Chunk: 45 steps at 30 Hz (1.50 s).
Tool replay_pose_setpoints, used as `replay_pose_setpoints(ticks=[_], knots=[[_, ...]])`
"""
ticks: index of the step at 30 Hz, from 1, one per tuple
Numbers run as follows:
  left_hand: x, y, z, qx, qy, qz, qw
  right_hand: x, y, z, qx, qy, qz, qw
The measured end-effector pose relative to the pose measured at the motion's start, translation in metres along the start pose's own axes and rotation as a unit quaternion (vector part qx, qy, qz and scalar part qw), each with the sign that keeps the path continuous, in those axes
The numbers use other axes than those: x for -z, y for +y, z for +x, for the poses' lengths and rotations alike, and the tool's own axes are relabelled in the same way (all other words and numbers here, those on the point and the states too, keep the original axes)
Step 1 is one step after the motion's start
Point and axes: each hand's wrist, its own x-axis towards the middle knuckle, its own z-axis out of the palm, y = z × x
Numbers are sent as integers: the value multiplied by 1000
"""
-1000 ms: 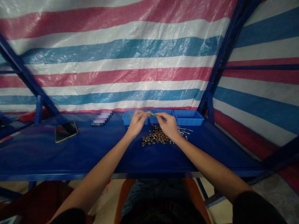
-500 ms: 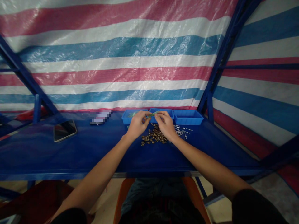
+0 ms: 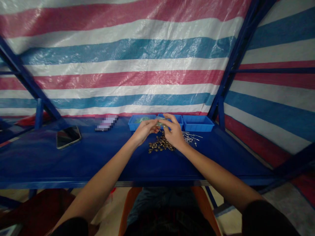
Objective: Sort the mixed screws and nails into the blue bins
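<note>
Head view looks down on a blue counter [image 3: 98,160] whose near edge runs across just above the person's lap, with bare blue surface between that edge and both hands. Left of the grips the counter lies open out to a phone [image 3: 68,136] well apart, and a blurred small item [image 3: 106,122] sits nearer the back. Behind the grips, three blue trays [image 3: 197,124] stand in a row against the striped tarp wall [image 3: 128,65], closing off the far side; blue frame posts [image 3: 222,88] rise to the right of them.

Left hand [image 3: 142,130] and right hand [image 3: 173,131] meet fingertip to fingertip above the counter, just in front of the trays. Each grip is pinched nearly closed on a small greenish piece [image 3: 159,124] held between them; its shape is too small to tell. Directly below and slightly toward the person from the grips lies a heap of brass-coloured parts [image 3: 159,145], touching the right hand's underside or just beneath it. Thin metal pins [image 3: 193,137] lie scattered right of the right hand.
</note>
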Motion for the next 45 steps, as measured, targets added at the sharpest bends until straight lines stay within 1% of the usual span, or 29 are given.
replay_pose_setpoints(ticks=[2, 3, 5, 7, 8, 9, 10, 11, 12, 14, 15, 16, 17, 20, 22, 23, 26, 28, 31, 34, 37, 40, 42, 44, 45], knots=[[3, 4, 2, 5, 23, 7, 1000, 1, -2, -1, 5, -8, -14, 1000], [6, 5, 3, 5, 43, 13, 999, 1, -2, -1, 3, -9, -18, 1000], [17, 6, 8, 1, 107, 36, 994, 1, -3, -1, -8, -7, -17, 1000], [34, 5, 14, -19, 189, 94, 977, 0, -2, -1, -21, -8, -12, 1000], [44, 4, 16, -31, 225, 150, 962, 0, -1, -1, -27, -11, -12, 1000], [54, 2, 18, -53, 260, 225, 938, 0, 0, -1, -32, -18, -15, 999], [64, 0, 19, -71, 270, 308, 910, -1, 0, -1, -35, -29, -21, 999], [72, -2, 19, -92, 288, 384, 873, -2, 1, -2, -38, -44, -27, 998], [79, -4, 19, -101, 292, 448, 839, -3, 0, -3, -38, -66, -33, 997], [87, -5, 18, -105, 281, 535, 789, -5, -1, -6, -31, -123, -45, 991], [88, -5, 18, -109, 275, 563, 772, -6, -2, -8, -24, -152, -52, 987], [88, -4, 18, -118, 264, 580, 761, -7, -4, -10, -17, -180, -59, 982], [87, -3, 17, -131, 246, 591, 757, -8, -5, -11, -8, -204, -66, 977], [80, -2, 18, -164, 146, 597, 771, -10, -10, -14, 21, -252, -82, 964], [75, -4, 18, -157, 95, 605, 775, -12, -14, -13, 44, -277, -91, 956], [73, -6, 17, -145, 83, 613, 773, -14, -15, -11, 54, -289, -97, 951], [67, -10, 16, -95, 71, 636, 763, -26, -18, -5, 78, -329, -124, 933], [65, -11, 14, -76, 60, 645, 758, -40, -19, -1, 76, -351, -148, 922], [63, -8, 12, -76, 43, 652, 753, -61, -19, 2, 39, -388, -171, 905], [60, -5, 11, -76, 54, 642, 761, -73, -20, 4, 3, -412, -175, 894], [58, -2, 11, -105, 88, 607, 783, -74, -19, 5, -16, -392, -155, 906], [59, 3, 12, -141, 138, 570, 797, -69, -16, 6, -38, -344, -120, 930], [61, 8, 11, -152, 168, 550, 804, -63, -13, 9, -60, -285, -88, 952], [64, 10, 10, -159, 185, 525, 816, -53, -10, 13, -100, -203, -41, 973], [64, 11, 10, -161, 186, 510, 824, -48, -8, 16, -125, -160, -14, 979]])
